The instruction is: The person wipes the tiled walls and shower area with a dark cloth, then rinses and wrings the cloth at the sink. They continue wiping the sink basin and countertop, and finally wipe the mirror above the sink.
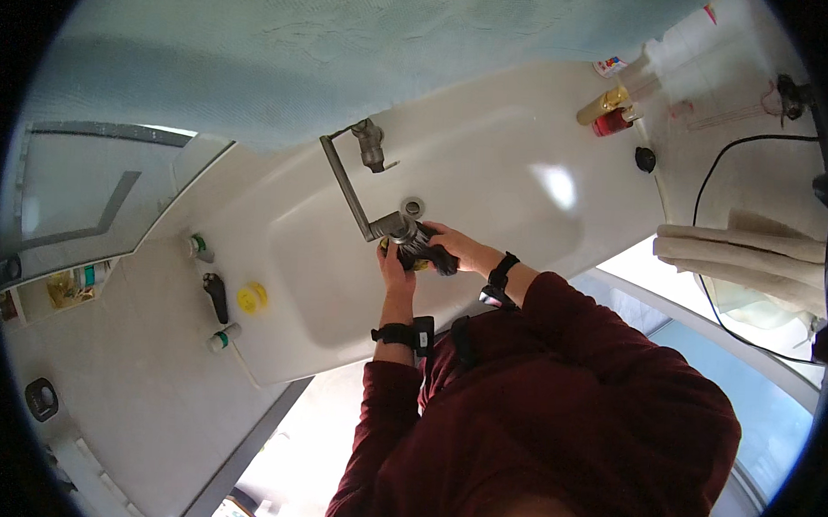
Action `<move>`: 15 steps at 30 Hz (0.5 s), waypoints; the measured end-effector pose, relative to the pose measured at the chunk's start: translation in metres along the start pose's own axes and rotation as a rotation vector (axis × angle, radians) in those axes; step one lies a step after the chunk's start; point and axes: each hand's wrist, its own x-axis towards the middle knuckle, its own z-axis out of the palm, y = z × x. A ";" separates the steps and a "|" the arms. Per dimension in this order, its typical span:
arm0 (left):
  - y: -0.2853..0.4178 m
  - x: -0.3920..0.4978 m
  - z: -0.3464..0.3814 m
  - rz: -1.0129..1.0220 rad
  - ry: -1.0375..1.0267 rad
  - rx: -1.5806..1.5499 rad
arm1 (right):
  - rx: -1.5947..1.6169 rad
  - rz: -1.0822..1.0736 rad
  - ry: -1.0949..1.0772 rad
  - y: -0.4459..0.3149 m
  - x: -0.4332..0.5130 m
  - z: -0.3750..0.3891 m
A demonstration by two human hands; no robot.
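Over the white bathtub (498, 186) both of my hands are on a dark, wet-looking item (431, 249) with yellow parts; its exact kind is unclear. My left hand (394, 270) grips its near left side, and my right hand (453, 245) holds its right side. The item lies directly below the spout end of a swing-arm metal faucet (348, 188), whose round outlet partly covers it. Just beyond my hands is the tub's round drain (412, 207). Both wrists wear black straps.
A yellow round object (252, 298), a black handled item (215, 297) and small green-and-white containers (224, 337) stand along the left rim. Bottles (602, 106) are at the far right corner. A blue-green curtain (257, 55) hangs across the far side; beige towels (735, 252) hang at right.
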 end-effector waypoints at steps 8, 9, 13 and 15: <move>0.002 0.027 -0.024 -0.383 -0.208 -0.098 | -1.303 -0.703 0.110 0.025 -0.019 0.042; -0.002 0.025 -0.022 -0.362 -0.194 -0.110 | -1.267 -0.757 0.162 0.027 -0.019 0.046; -0.016 0.016 -0.002 -0.255 -0.060 -0.040 | -1.325 -0.640 0.371 0.012 -0.008 0.052; -0.014 0.007 0.002 -0.236 -0.164 -0.026 | -1.365 -0.614 0.424 -0.001 0.002 0.054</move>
